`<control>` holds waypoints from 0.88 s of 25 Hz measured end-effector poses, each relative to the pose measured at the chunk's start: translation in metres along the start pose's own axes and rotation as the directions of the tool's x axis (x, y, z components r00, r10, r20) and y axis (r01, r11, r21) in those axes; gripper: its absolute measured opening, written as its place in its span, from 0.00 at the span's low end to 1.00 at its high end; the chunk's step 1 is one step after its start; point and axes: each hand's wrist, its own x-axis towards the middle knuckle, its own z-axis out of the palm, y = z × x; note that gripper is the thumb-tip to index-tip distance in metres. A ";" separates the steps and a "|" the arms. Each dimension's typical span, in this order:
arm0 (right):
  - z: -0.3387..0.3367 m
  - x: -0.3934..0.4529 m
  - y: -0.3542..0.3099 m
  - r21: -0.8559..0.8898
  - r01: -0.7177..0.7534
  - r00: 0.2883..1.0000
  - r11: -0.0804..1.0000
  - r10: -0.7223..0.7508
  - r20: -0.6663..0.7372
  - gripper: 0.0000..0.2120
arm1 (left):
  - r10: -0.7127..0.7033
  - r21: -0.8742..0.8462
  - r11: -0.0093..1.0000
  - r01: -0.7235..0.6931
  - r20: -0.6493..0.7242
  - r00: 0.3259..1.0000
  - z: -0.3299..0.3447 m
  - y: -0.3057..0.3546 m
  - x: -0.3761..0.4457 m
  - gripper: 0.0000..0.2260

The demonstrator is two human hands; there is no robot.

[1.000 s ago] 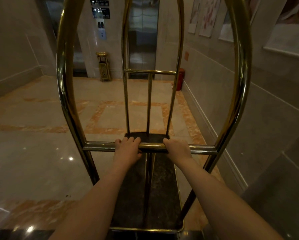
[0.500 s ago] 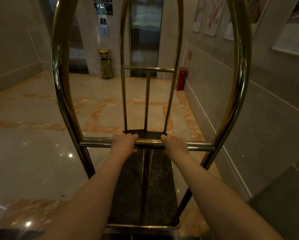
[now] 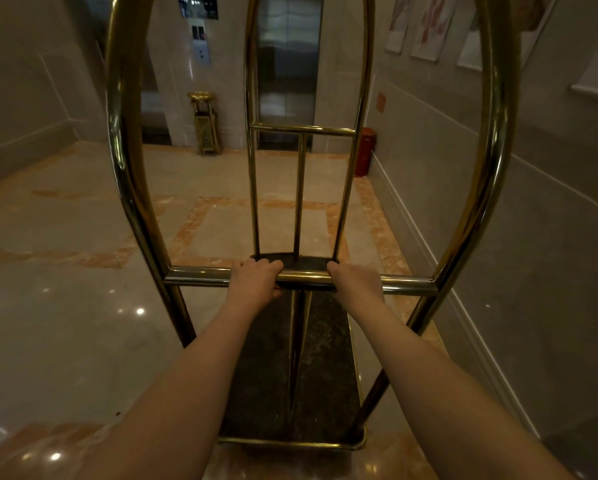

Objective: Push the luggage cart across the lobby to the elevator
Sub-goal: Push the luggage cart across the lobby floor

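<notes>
Left hand [image 3: 256, 282] and right hand [image 3: 354, 284] are each curled tight around the crossbar [image 3: 304, 277] of the luggage cart [image 3: 290, 368], which faces the elevator [image 3: 287, 64] ahead; push evenly, steering slightly left, since the wall [image 3: 498, 237] runs near on the right.

Both bare forearms reach straight forward from the bottom of the frame, converging slightly. The left hand [image 3: 256, 282] and right hand [image 3: 354, 284] are side by side, knuckles up, fingers curled over and closed around the cart's crossbar [image 3: 304, 278].
</notes>
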 end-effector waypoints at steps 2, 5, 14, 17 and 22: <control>0.005 0.020 0.009 0.007 0.019 1.000 1.000 -0.019 -0.005 0.11 | 0.006 0.025 1.000 -0.005 -0.046 0.999 0.008 -0.005 0.021 0.12; 0.014 0.049 0.022 0.024 0.042 0.999 0.999 -0.041 -0.007 0.12 | 0.018 0.052 0.999 -0.014 -0.075 0.997 0.016 -0.012 0.053 0.14; 0.039 0.138 0.061 0.031 0.062 0.998 0.998 -0.062 0.002 0.13 | 0.048 0.062 0.997 -0.042 -0.109 0.993 0.033 -0.029 0.146 0.15; 0.045 0.171 0.074 0.028 0.066 0.998 0.997 -0.066 0.021 0.12 | 0.051 0.063 0.997 -0.045 -0.099 0.994 0.040 -0.034 0.182 0.15; 0.056 0.236 0.101 0.028 0.096 0.995 0.995 -0.097 0.028 0.11 | 0.033 0.062 0.998 -0.028 -0.083 0.996 0.049 -0.043 0.253 0.15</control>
